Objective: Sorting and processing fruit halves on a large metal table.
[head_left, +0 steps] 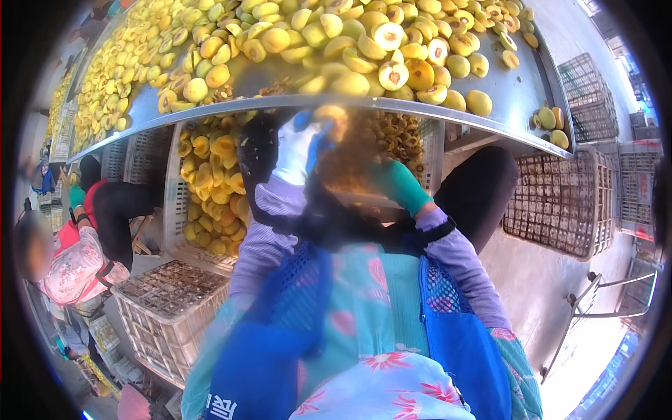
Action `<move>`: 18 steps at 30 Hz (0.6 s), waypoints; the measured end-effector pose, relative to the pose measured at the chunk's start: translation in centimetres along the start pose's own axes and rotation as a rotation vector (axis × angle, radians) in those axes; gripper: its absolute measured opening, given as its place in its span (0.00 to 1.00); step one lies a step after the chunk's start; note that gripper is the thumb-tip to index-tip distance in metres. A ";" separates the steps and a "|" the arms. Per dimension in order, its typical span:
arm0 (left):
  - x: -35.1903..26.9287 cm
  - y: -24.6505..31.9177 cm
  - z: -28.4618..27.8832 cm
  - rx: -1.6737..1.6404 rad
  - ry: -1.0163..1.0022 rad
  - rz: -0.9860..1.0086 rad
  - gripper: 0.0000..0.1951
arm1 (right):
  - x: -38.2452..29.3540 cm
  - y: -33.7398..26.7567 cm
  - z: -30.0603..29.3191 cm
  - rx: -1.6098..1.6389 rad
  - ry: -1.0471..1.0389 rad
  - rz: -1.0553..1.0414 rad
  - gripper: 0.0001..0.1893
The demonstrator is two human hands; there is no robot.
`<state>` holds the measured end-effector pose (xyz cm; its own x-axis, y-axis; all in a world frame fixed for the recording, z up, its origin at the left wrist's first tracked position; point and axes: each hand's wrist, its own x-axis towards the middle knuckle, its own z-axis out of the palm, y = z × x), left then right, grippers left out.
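Observation:
Just below the rim of a metal table (294, 101), my left hand (299, 139), in a white and blue glove, holds a yellow fruit half (332, 122). My right hand (401, 185), in a green glove, is lower and to the right; its fingers are hidden by a brown blur, so whether it holds anything cannot be told. Halved yellow stone fruit (388, 37), some with pits, lie heaped on the table. Below the table, a crate holds fruit halves (212, 178) at the left, and small brown pieces (401, 139) lie behind my right hand.
An upturned dirty plastic crate (170, 289) stands at lower left, another crate (556, 202) at right. Stacked crates (588, 94) are beyond the table's right end. A co-worker in a floral top (79, 262) sits at left. A metal-framed cart (583, 310) stands at lower right.

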<state>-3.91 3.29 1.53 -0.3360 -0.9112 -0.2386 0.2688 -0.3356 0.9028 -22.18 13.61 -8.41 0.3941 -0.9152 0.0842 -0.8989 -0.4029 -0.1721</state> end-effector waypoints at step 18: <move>0.4 0.2 -0.8 -0.096 -0.086 0.005 0.13 | 0.3 1.7 1.7 -0.173 -0.201 0.114 0.22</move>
<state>-3.22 2.67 1.32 -0.4098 -0.8902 -0.1991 0.3544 -0.3565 0.8645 -23.27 12.59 -10.34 0.3028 -0.9447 -0.1259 -0.9522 -0.3054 0.0018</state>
